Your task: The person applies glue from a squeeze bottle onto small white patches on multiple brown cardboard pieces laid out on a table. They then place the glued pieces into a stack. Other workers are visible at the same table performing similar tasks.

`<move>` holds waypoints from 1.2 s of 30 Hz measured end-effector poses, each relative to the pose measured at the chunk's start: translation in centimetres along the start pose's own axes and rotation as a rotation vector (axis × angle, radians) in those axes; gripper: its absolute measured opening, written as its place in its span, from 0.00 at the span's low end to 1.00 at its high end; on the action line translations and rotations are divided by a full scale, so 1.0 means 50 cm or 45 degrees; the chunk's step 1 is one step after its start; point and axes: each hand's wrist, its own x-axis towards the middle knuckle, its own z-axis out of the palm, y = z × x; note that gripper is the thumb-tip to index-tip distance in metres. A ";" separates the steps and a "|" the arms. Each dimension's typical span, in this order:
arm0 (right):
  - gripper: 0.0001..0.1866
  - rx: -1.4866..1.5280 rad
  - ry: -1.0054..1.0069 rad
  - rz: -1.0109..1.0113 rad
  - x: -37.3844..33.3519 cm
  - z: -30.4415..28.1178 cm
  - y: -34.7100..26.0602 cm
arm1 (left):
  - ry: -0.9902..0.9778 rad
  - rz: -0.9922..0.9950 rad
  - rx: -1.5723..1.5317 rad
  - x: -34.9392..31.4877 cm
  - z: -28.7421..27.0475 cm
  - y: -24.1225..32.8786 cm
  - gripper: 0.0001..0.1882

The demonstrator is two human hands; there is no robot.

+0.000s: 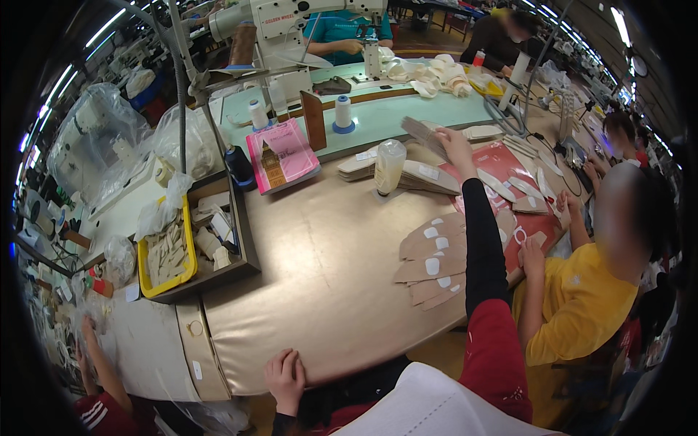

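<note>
My right arm stretches across the table, and my right hand (pixel 456 152) grips one end of a flat greyish-brown bundle (pixel 425 138), blurred, its exact kind unclear. Below it stand a translucent bottle (pixel 390 168) with pale contents and stacks of beige pieces (pixel 422 177). Under my forearm, beige cut pieces with white patches (pixel 434 251) lie fanned out, partly covered by the sleeve. At the table's near edge rests my left hand (pixel 285 376), fingers loosely curled together, with nothing visible in them.
A person in yellow (pixel 582 305) works at right beside a red sheet (pixel 498 163) with pieces on it. At left, a yellow tray (pixel 190 251) of scraps sits in a dark box (pixel 251 251). A pink book (pixel 280 156), thread cones (pixel 343 112) and a sewing machine (pixel 280 36) stand behind.
</note>
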 end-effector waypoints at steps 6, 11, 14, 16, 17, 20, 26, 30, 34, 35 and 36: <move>0.19 0.006 -0.270 0.016 -0.041 0.050 0.030 | 0.003 -0.085 -0.022 0.009 -0.010 0.023 0.11; 0.15 0.062 0.092 -0.345 -0.110 0.021 -0.047 | 0.000 -0.045 0.002 0.017 -0.022 0.022 0.11; 0.12 0.216 0.147 -0.427 -0.230 -0.024 -0.149 | 0.033 -0.051 0.008 0.014 -0.017 0.019 0.11; 0.12 0.435 0.022 -0.350 -0.348 -0.036 -0.224 | 0.036 -0.089 -0.067 0.008 -0.017 0.017 0.12; 0.13 0.386 -0.040 -0.438 -0.406 -0.040 -0.258 | 0.058 -0.076 -0.067 0.005 -0.017 0.017 0.13; 0.15 0.462 -0.330 -0.454 -0.581 -0.011 -0.349 | 0.129 -0.066 -0.156 0.001 -0.028 0.010 0.14; 0.15 0.804 -0.827 -0.316 -0.760 0.025 -0.436 | 0.545 -0.407 0.149 0.025 -0.107 -0.084 0.19; 0.14 0.872 -0.943 -0.299 -0.789 0.018 -0.454 | 0.683 -1.043 0.363 0.002 -0.179 -0.202 0.20; 0.14 0.880 -0.941 -0.264 -0.807 0.011 -0.460 | 0.545 -1.210 0.260 -0.059 -0.212 -0.267 0.16; 0.14 0.873 -0.960 -0.227 -0.814 0.010 -0.461 | 0.551 -1.181 0.188 -0.072 -0.211 -0.269 0.15; 0.13 0.876 -0.979 -0.176 -0.823 0.011 -0.464 | 0.541 -1.168 0.125 -0.081 -0.207 -0.269 0.14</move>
